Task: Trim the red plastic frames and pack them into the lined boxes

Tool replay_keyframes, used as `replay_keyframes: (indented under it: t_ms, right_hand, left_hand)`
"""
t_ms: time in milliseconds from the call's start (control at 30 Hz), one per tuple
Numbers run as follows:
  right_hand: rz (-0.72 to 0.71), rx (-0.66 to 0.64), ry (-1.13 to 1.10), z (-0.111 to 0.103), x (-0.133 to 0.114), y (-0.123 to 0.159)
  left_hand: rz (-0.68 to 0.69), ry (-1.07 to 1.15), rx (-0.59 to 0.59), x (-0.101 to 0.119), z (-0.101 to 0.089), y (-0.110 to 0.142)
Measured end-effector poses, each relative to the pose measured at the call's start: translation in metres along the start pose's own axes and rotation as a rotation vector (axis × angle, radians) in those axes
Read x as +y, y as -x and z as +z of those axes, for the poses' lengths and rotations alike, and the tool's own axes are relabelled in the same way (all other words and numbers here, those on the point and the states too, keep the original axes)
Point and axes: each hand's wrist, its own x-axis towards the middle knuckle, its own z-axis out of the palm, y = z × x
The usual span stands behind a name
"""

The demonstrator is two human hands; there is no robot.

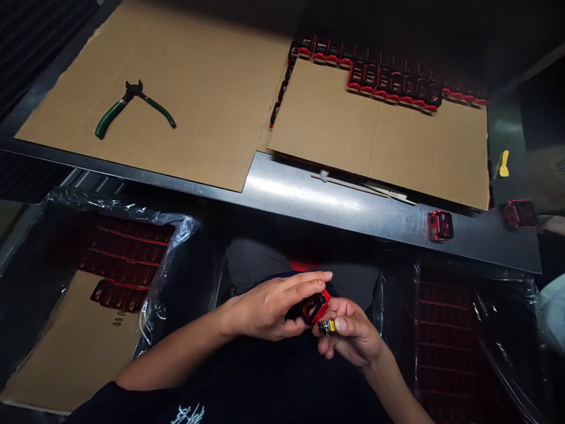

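Observation:
My left hand (276, 306) is closed around a small red-and-black molded plastic part (316, 307) above my lap. The part has an opening in its black side. Just to the right, my right hand (355, 334) pinches a small yellow tool with a metal end (327, 327) between thumb and fingers. That metal end lies close under the red edge of the part; whether they touch I cannot tell. Some of my right fingers are behind the part.
Green-handled nippers (132, 100) lie spread on a cardboard sheet (198, 76). Rows of similar parts (392, 82) sit on stacked cardboard; a single one (440, 225) rests near the bench edge. Plastic-lined boxes of parts (128, 259) flank me. A blurred co-worker's hand (551, 224) is at right.

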Motion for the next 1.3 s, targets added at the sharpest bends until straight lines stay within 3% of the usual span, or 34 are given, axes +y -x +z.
replay_keyframes:
  t_ms: [67,133,267,367,567,1033,1300]
  right_hand:
    - [-0.010,0.000,0.046,-0.001,-0.001,0.005]
    - [-0.126,0.083,0.182,0.000,-0.001,0.016]
    - [-0.695,0.404,0.878,0.010,-0.001,0.043]
    - [-0.978,0.400,1.335,0.018,-0.002,0.054]
    - [-1.005,0.315,1.577,0.023,-0.007,0.051]
    - [-1.039,0.278,1.603,0.031,-0.011,0.046]
    - [-1.049,0.320,1.662,0.034,-0.011,0.047]
  left_hand:
    - [-0.025,0.006,-0.001,0.002,0.000,-0.001]
    - [-0.085,0.016,0.049,0.006,0.001,-0.001]
    - [-0.203,0.065,0.139,0.015,0.005,0.000]
    - [-0.252,0.134,0.105,0.019,0.008,0.000]
    - [-0.240,0.222,0.045,0.018,0.009,0.000]
    - [-0.246,0.281,0.066,0.016,0.011,0.002]
    - [-0.283,0.299,0.064,0.014,0.011,0.006]
